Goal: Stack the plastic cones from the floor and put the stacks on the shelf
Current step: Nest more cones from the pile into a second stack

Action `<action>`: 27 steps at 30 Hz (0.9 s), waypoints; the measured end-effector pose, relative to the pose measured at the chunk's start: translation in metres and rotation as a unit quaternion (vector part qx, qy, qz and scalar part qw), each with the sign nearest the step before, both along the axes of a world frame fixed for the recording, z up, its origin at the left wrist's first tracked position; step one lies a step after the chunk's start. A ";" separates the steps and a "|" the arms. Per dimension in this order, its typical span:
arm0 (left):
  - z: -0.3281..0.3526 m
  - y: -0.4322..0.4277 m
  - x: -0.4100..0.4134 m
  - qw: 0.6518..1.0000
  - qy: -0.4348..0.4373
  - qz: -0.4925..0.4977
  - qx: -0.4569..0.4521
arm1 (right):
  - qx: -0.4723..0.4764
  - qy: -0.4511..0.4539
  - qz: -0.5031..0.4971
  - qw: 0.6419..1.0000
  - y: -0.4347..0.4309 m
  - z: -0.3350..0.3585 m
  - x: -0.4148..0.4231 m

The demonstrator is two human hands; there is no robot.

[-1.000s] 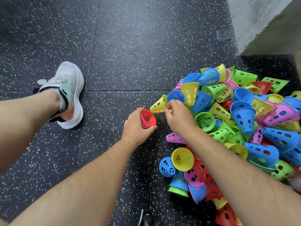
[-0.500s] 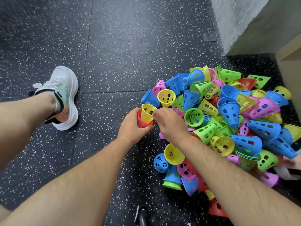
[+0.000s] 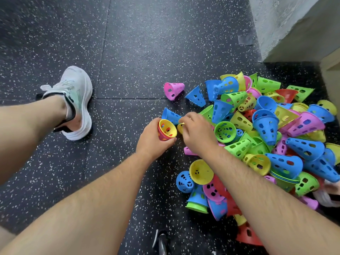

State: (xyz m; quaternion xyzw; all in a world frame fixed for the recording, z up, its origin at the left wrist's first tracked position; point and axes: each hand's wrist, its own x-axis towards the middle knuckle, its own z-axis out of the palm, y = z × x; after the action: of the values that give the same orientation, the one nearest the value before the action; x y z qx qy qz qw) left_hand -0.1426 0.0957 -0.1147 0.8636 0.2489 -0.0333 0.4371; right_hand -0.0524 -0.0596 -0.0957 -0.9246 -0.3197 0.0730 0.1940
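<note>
Black rubber floor, flecked all over with small white specks, fills most of the view. It is laid in large tiles. One seam runs down from the top edge and meets a second seam that crosses from left to right.

Just left of that junction stands a white running shoe with pale green streaks and a black collar, toe pointing away from the viewer. A bare leg reaches into it from the left edge.

At the upper right rises a rough grey concrete wall. A small grey patch of tape lies on the floor beside its base.

A dark object with white edges sits at the bottom edge, too cropped to identify.
</note>
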 end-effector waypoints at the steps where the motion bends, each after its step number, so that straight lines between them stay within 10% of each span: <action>1: -0.001 0.001 -0.001 1.000 0.001 0.001 0.005 | -0.035 -0.015 -0.010 0.999 0.000 0.001 0.004; 10: -0.007 0.005 -0.004 1.000 0.016 0.006 0.022 | -0.200 0.008 0.033 0.979 -0.001 -0.008 0.006; 17: -0.008 0.004 -0.003 1.000 0.015 -0.006 0.024 | -0.115 -0.028 -0.006 0.993 -0.005 -0.012 0.008; 27: 0.001 -0.006 0.000 0.999 0.003 -0.033 0.026 | 0.141 0.139 -0.135 0.971 -0.022 0.026 0.006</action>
State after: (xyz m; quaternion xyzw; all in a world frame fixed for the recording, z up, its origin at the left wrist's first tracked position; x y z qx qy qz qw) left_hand -0.1423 0.0894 -0.1139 0.8824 0.2223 -0.0441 0.4123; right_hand -0.0469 -0.0820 -0.0695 -0.9031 -0.1688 0.1281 0.3735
